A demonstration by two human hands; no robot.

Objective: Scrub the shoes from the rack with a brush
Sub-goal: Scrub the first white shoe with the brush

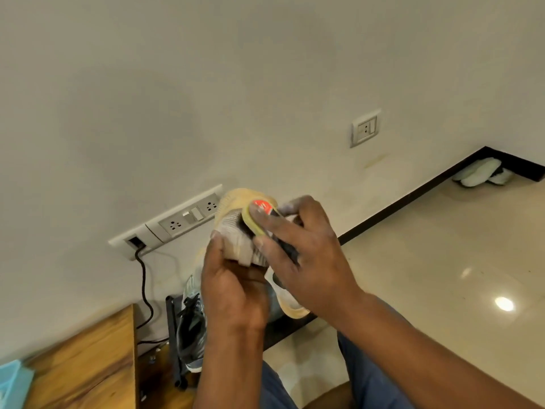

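My left hand (pixel 233 290) grips a grey knit shoe (pixel 236 234) with a pale yellow sole from below, toe pointing up towards the wall. My right hand (pixel 306 246) holds a brush (pixel 259 214) with a yellow-green body and a red label, its dark bristles pressed against the shoe's upper. The heel of the shoe shows below my right hand. Behind my left forearm, a dark rack (pixel 174 335) holds a grey shoe with black laces (pixel 191 329).
The wall carries a long socket strip (pixel 177 222) with a black cable (pixel 146 290) hanging down, and a single socket (pixel 365 128). A wooden table (pixel 88 364) stands at lower left. White slippers (pixel 480 172) lie in the far corner of the glossy floor.
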